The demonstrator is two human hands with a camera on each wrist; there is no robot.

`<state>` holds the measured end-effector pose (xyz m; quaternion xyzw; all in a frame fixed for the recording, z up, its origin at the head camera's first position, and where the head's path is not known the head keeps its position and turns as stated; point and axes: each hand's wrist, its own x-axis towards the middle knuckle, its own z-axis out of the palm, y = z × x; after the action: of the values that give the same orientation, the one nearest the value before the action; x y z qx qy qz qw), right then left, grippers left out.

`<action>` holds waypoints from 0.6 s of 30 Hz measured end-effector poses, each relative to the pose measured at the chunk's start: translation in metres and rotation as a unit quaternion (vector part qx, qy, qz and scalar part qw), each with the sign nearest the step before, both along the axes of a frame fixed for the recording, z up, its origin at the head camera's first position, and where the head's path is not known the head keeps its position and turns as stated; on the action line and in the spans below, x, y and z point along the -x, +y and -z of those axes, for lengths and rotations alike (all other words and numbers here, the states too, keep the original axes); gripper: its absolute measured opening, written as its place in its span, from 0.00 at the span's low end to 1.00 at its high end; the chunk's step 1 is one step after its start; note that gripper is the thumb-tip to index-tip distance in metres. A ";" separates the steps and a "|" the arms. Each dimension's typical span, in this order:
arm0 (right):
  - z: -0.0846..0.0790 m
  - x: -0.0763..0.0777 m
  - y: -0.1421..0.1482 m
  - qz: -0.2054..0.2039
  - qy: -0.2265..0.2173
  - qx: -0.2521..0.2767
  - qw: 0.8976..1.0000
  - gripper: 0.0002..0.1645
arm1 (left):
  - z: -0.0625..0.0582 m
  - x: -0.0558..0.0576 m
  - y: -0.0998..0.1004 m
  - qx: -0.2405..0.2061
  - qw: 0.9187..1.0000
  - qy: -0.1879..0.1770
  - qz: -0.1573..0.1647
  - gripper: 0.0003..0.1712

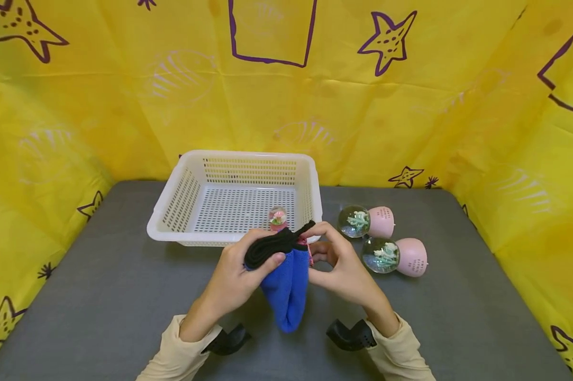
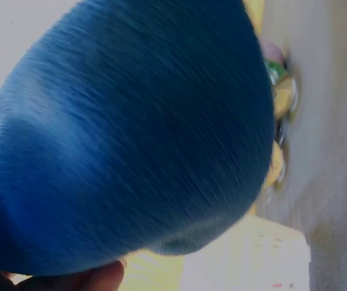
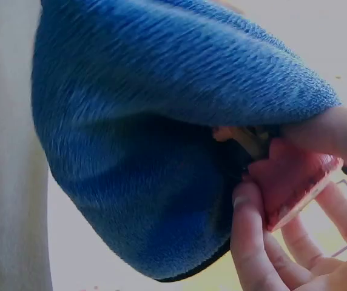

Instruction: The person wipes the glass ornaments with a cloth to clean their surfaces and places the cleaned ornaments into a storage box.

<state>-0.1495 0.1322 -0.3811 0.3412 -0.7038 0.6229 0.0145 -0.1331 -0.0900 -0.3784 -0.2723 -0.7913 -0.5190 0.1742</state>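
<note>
A blue fleece pouch (image 1: 288,288) with a gathered black edge hangs between both hands, its rounded end down. My left hand (image 1: 240,267) grips the black edge, thumb in front. On the other side my right hand (image 1: 345,267) holds the pouch's mouth and a small ornament with a pinkish-red scalloped base (image 3: 292,179). The base sticks out of the blue fabric, and the ornament's other end is hidden inside. Blue fabric (image 2: 137,133) fills most of the left wrist view, with a fingertip below it.
A white plastic basket (image 1: 169,214) stands behind the hands, holding a small pink-based snow globe (image 1: 278,217). Two larger snow globes with pink bases (image 1: 381,221) (image 1: 412,257) lie on their sides at the right. Yellow patterned cloth (image 1: 267,116) walls the grey table (image 1: 100,296).
</note>
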 end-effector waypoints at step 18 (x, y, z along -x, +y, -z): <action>-0.001 0.000 -0.001 -0.045 0.066 0.069 0.994 0.26 | -0.004 0.000 -0.004 0.027 0.995 -0.055 0.072 0.36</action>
<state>-0.1498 0.1316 -0.3804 0.4112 -0.6404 0.6463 0.0565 -0.1331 -0.0942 -0.3748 -0.3039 -0.7916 -0.5232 0.0848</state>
